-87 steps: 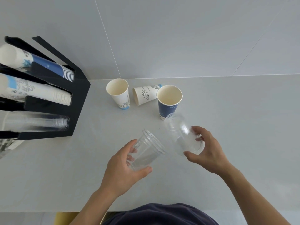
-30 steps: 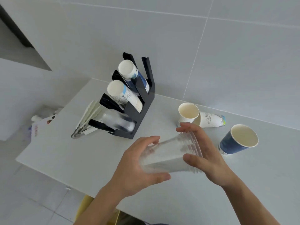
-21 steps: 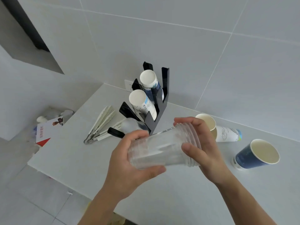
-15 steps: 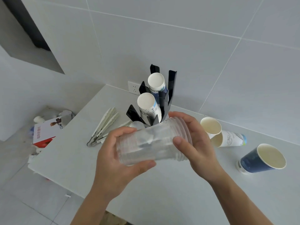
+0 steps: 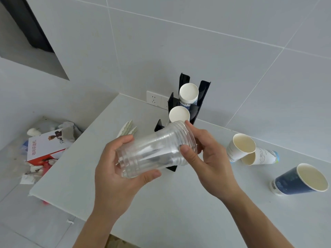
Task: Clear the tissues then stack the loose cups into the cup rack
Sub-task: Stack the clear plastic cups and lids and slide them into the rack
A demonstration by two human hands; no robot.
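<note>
Clear cups [image 5: 155,151], nested, sit mid-frame, your left hand [image 5: 114,169] wrapped round the base and your right hand [image 5: 207,158] pinching the rim; squeeze unevenly near the rack [image 5: 194,102] and they could slip apart.

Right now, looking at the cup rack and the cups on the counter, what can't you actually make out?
- Head view: the cup rack's lowest slot is hidden behind the nested clear cups held in the left hand and right hand.
- How many clear cups are nested: too transparent to count.
- The print on the tipped white cup: too small to read.
- The white tongs: mostly covered by the left hand's fingers.
</note>
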